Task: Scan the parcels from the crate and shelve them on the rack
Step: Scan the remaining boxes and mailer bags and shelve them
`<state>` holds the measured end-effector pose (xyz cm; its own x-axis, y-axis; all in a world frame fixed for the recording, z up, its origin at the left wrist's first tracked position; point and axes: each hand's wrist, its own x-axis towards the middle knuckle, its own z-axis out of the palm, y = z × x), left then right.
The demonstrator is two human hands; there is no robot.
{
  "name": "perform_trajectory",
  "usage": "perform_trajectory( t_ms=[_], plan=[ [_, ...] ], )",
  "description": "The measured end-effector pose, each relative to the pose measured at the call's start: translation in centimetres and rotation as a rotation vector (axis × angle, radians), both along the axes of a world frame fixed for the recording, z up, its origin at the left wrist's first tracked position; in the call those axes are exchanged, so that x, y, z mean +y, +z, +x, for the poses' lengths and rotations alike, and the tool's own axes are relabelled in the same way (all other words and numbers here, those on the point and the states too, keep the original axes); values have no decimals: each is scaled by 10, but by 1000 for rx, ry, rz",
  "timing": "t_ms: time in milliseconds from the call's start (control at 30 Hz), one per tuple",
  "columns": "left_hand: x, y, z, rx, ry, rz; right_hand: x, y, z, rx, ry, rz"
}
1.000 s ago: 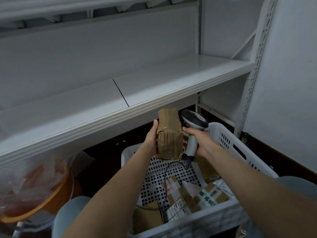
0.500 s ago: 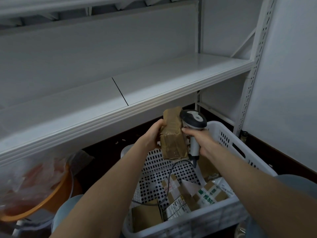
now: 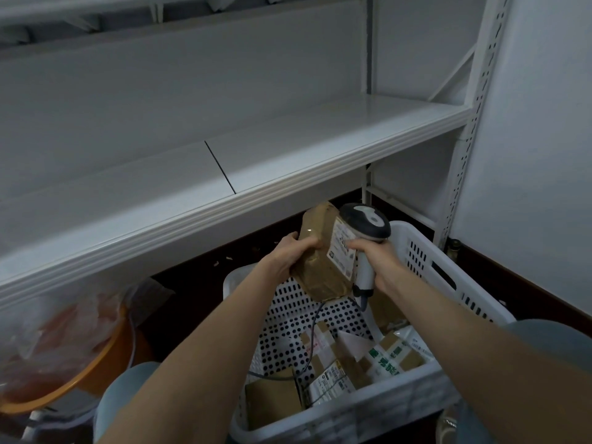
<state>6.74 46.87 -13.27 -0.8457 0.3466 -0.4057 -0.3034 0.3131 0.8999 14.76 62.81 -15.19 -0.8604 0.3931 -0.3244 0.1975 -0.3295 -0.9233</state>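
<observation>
So the parcel (image 3: 317, 277) is turned now, white label (image 3: 341, 251) showing where before it was plain brown. The left hand (image 3: 286, 259) curls its fingers (image 3: 307, 244) round the parcel's left edge above the crate (image 3: 400, 232); the right hand (image 3: 382, 265) grips the scanner (image 3: 365, 221) just beside that label.

I get one view only: head cam, wide-angle, facing forward and down, close over the crate (image 3: 355, 418), rack shelf (image 3: 320, 149) just ahead and above it.

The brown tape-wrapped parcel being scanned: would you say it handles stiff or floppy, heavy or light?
Probably stiff: the brown tape-wrapped parcel shows boxy edges gripped by the left hand. Likely light, held one-handed. Glossy tape may be slippery.
</observation>
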Motion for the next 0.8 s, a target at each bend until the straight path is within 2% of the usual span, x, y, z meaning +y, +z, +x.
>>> perform_trajectory(
  t_ms=[100, 167, 300, 500, 700, 800],
  plan=[
    [-7, -2, -1, -56, 74, 155, 9, 0, -4, -27, -26, 3],
    [-9, -4, -2, -96, 43, 215, 11, -2, -4, -40, -7, -25],
    [-8, -3, 2, -102, 4, 175, 5, -3, -5, -37, -52, 14],
    [-13, -8, 3, -27, -1, -49, 7, 0, -2, -56, -53, 3],
    [-15, -11, 1, -70, 103, -5, 10, -2, -2, -58, -57, 52],
    [-9, -15, 3, -80, 171, 54, 6, -1, -1, -59, -103, 161]
  ],
)
